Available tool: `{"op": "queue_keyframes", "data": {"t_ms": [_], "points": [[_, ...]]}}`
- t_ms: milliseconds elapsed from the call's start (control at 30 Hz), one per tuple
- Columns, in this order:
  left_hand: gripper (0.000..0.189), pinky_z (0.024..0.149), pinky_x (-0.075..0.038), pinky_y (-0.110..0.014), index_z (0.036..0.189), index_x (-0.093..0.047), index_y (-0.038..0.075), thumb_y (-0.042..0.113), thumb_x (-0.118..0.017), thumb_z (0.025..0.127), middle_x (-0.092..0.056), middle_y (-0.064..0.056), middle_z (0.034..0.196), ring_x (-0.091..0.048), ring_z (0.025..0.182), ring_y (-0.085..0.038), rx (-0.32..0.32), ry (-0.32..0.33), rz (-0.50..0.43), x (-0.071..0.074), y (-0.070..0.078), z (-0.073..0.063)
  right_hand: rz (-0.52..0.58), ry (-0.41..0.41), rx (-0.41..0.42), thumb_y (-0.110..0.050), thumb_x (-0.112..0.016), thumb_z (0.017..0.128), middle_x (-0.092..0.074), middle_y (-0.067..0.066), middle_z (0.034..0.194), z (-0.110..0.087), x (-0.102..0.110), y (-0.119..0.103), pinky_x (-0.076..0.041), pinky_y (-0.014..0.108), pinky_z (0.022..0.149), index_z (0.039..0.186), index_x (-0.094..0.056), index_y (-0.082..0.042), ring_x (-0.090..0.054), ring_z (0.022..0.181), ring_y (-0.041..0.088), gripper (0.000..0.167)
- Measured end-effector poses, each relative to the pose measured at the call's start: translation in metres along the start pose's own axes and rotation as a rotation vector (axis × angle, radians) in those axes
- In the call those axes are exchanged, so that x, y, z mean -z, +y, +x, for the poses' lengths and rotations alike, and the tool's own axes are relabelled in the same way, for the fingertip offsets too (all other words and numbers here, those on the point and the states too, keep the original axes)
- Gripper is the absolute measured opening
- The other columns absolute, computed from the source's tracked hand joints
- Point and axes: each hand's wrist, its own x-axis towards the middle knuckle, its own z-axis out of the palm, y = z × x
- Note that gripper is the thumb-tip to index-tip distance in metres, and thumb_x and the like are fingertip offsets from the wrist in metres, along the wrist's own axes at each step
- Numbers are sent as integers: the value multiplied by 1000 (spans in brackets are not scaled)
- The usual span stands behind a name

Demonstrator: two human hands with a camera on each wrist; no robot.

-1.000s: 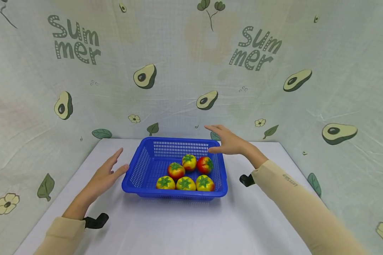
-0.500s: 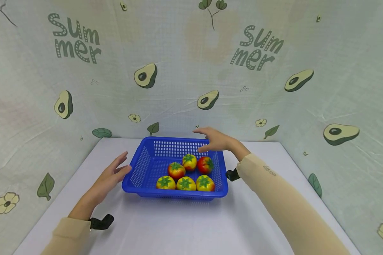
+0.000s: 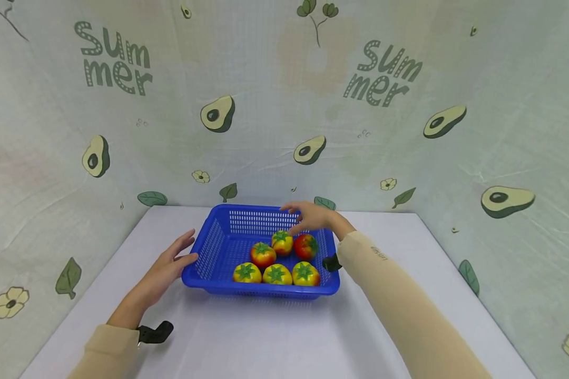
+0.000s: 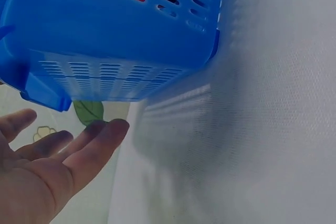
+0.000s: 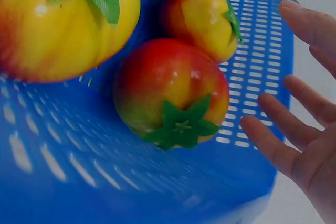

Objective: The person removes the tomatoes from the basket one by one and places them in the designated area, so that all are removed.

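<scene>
A blue perforated plastic basket (image 3: 208, 282) holds several tomato-like fruits, red and yellow with green star-shaped leaf tops. Over its back right part is my right hand (image 3: 314, 217), fingers spread and slightly bent. Just below that hand sit a yellow-red fruit (image 3: 282, 243) and a redder fruit (image 3: 305, 247). In the right wrist view, a gap shows between the fingers and the nearest fruit (image 5: 173, 87). Beside the basket's left rim, my left hand (image 3: 165, 269) has loosely extended fingers and holds nothing. The left wrist view shows these fingers apart from the basket wall (image 4: 110, 30).
The basket stands on a white-covered table (image 3: 246, 337). A cloth backdrop (image 3: 265, 105) printed with avocados, leaves and lettering rises behind and along both sides. Three fruits line the basket's front, including a yellow one (image 3: 247, 272) at the left.
My right hand has moved left and lowered from the basket's right rim to above the back fruits. My left hand has shifted slightly right, towards the left rim. The fruits have stayed put.
</scene>
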Motion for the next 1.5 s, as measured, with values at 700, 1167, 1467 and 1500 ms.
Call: {"op": "queue_keyframes", "data": {"t_ms": [700, 1167, 1467, 1500], "points": [[73, 115, -44, -63, 173, -13, 25, 32, -54, 112, -17, -28, 173, -41, 148, -53, 49, -32, -92, -3, -7, -1, 62, -88, -45, -20, -83, 93, -49, 18, 159, 19, -28, 10, -49, 57, 112, 155, -55, -16, -54, 139, 40, 68], [74, 110, -51, -58, 173, -11, 28, 35, -54, 113, -32, -30, 165, -53, 138, -45, 56, -47, -134, -2, -9, -3, -18, -103, -52, -22, -83, 94, -53, 13, 158, 25, -38, 11, -36, 62, 121, 152, -61, -18, -45, 147, 38, 62], [76, 112, -49, -59, 173, -11, 28, 38, -55, 112, -32, -29, 165, -50, 140, -47, 54, -57, -139, -3, -7, -2, -63, -107, -52, -22, -83, 95, -57, 9, 155, 23, -38, 13, -37, 59, 122, 147, -65, -21, -46, 147, 35, 56], [76, 112, -49, -59, 173, -11, 28, 38, -55, 112, -32, -29, 165, -50, 140, -47, 57, -58, -139, -3, -7, -1, -64, -107, -55, -22, -83, 94, -57, 9, 155, 23, -38, 13, -37, 59, 122, 147, -65, -22, -46, 147, 35, 56]]}}
